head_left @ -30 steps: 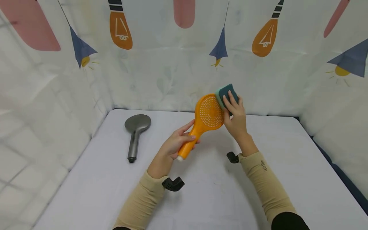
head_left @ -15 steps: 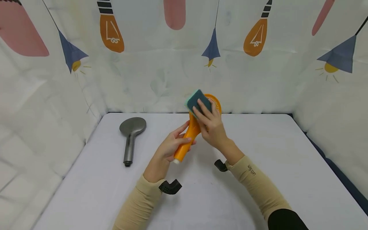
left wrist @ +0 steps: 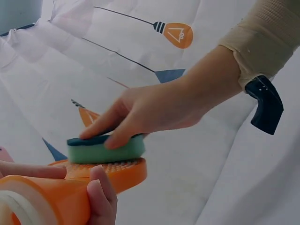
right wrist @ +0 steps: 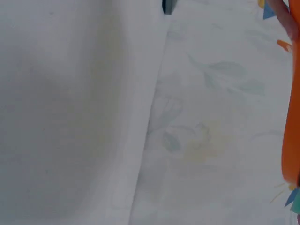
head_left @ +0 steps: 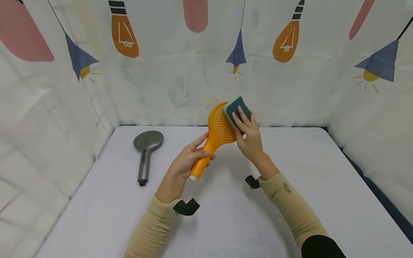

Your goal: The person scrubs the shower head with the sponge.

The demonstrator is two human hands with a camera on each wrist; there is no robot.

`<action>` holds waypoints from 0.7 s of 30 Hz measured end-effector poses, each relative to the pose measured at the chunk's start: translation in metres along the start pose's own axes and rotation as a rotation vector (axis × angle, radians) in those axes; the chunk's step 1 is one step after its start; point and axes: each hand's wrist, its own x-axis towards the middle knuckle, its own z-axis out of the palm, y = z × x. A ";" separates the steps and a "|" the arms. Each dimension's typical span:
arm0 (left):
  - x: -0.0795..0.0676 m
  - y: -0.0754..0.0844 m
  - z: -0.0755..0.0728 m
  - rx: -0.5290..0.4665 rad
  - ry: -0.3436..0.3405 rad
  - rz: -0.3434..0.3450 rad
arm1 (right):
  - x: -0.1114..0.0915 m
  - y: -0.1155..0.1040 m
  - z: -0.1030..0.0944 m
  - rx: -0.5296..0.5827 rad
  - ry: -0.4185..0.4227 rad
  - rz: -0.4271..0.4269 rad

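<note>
An orange shower head [head_left: 213,139] is held up over the table, its perforated face turned toward the head camera. My left hand [head_left: 188,159] grips its handle, fingers curled round behind and thumb across the front. Against the right part of the face lies a two-layer sponge [head_left: 237,111], dark teal on top and light green below. My right hand [head_left: 250,138] holds that sponge, thumb at its near edge and fingers over the dark side. In the left wrist view, the sponge's green side [left wrist: 105,152] sits on the perforated face. The right wrist view catches only the shower head's orange edge [right wrist: 291,117].
A grey shower head [head_left: 146,152] lies on the white table [head_left: 106,215], left of my left hand. Behind the table hangs a white curtain [head_left: 155,93] printed with lamps and bulbs. Black camera mounts [head_left: 187,207] sit at both wrists.
The sponge swept left across the orange shower head's face, then back to its right side. Both hands keep their holds, and the shower head shifted slightly left in view.
</note>
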 end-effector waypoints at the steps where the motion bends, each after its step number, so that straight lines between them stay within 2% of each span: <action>1: -0.001 0.001 -0.001 -0.005 0.004 0.007 | -0.003 0.002 0.000 0.005 0.015 0.032; 6: -0.005 0.008 -0.007 -0.019 0.000 0.055 | -0.019 0.005 0.004 0.034 0.005 0.107; 9: -0.007 0.011 -0.008 -0.032 0.003 0.046 | -0.027 -0.001 0.010 0.059 -0.005 0.089; 11: -0.008 0.012 -0.008 -0.036 0.018 0.042 | -0.031 -0.008 0.013 0.073 -0.032 0.040; 15: -0.012 0.015 -0.010 -0.049 0.033 0.058 | -0.036 -0.018 0.015 0.059 -0.103 -0.118; 19: -0.013 0.016 -0.009 -0.087 0.008 0.068 | -0.035 -0.009 0.007 0.007 -0.097 -0.225; 21: -0.013 0.017 -0.008 -0.095 -0.002 0.064 | -0.034 0.000 0.002 -0.010 -0.084 -0.224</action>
